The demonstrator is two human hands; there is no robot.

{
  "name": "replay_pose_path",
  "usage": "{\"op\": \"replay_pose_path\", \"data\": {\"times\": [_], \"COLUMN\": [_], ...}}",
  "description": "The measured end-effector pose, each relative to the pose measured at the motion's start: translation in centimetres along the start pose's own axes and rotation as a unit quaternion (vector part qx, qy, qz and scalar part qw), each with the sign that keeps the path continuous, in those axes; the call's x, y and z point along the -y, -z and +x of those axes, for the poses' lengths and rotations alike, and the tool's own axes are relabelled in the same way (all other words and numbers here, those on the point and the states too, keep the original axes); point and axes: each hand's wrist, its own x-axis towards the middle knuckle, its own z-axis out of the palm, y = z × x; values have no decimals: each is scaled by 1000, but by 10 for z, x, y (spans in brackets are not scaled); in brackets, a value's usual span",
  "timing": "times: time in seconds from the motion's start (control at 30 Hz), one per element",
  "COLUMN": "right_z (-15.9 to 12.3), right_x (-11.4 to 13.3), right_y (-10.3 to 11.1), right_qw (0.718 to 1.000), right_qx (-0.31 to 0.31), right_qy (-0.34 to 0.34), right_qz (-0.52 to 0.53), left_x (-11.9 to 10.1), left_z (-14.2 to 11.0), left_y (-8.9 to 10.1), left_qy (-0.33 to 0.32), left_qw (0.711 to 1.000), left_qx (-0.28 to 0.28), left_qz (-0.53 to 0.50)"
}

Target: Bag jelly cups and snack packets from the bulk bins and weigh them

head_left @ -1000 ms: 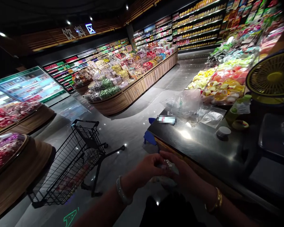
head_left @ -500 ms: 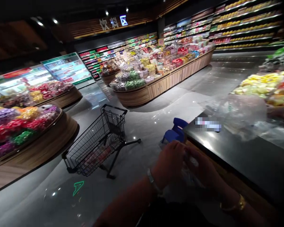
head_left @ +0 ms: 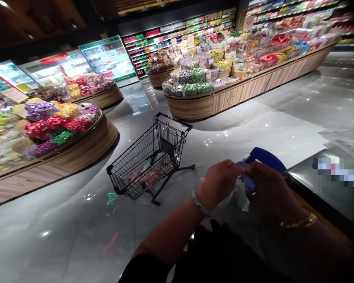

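Note:
My left hand [head_left: 220,181] and my right hand [head_left: 270,188] are held together in front of me, fingers pinched on a crumpled clear plastic bag [head_left: 238,194] that hangs between them. What the bag holds is hidden. A silver bangle sits on my left wrist and a gold one on my right. Just beyond my hands stands a blue stool [head_left: 265,157], next to the dark counter [head_left: 321,188] on my right.
A black wire shopping cart [head_left: 149,159] with a few packets stands on the glossy grey floor ahead left. Round wooden candy bins [head_left: 85,145] line the left, a long wooden display island [head_left: 238,94] runs across the back, with lit shelves behind.
The view has swung left, so the counter and fruit display slid out to the right. My hands stay pinched together on the bag and sit higher in view.

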Motion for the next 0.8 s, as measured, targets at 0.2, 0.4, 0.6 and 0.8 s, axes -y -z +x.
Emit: {"op": "replay_pose_path", "data": {"times": [0.2,0.4,0.6,0.8], "right_z": [70,129,202,263], "right_x": [75,67,80,69], "right_y": [-33,-65,-82,-95], "right_qw": [993,946,925,956], "right_qx": [-36,46,-30,-84], "right_qy": [115,263,353,281], "right_qz": [-17,-183,-135,-24], "left_x": [43,95,139,177], "left_z": [19,26,75,97], "left_y": [72,78,123,176], "left_qy": [-14,15,-52,39], "left_qw": [987,988,969,941], "left_qx": [-160,-147,-236,-332], "left_qz": [0,32,51,58]}}
